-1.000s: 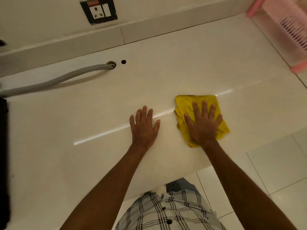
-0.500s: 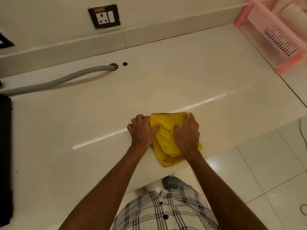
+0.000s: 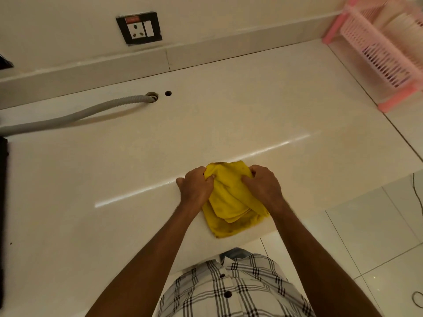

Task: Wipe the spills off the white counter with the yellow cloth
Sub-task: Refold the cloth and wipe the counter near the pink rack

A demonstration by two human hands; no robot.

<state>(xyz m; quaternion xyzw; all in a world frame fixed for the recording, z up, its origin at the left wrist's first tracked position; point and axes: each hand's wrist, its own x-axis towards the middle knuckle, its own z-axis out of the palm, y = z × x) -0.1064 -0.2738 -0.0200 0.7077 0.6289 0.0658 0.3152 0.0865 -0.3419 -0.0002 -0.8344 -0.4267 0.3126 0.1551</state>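
Observation:
The yellow cloth (image 3: pixel 231 202) lies bunched and folded near the front edge of the white counter (image 3: pixel 206 124). My left hand (image 3: pixel 195 186) grips its left side with curled fingers. My right hand (image 3: pixel 263 184) grips its right side the same way. The cloth's lower corner hangs close to the counter's front edge. I see no distinct spill on the glossy surface, only a bright streak of reflected light.
A grey corrugated hose (image 3: pixel 75 115) runs from a hole at the back left, with a small hole (image 3: pixel 168 93) beside it. A wall socket (image 3: pixel 139 28) sits above. A pink plastic basket (image 3: pixel 384 53) stands at the far right. Tiled floor (image 3: pixel 370 229) lies below right.
My right hand slid the cloth left and toward me. My left hand left the bare counter and took hold of the cloth. Both hands have now gathered it into a bunch.

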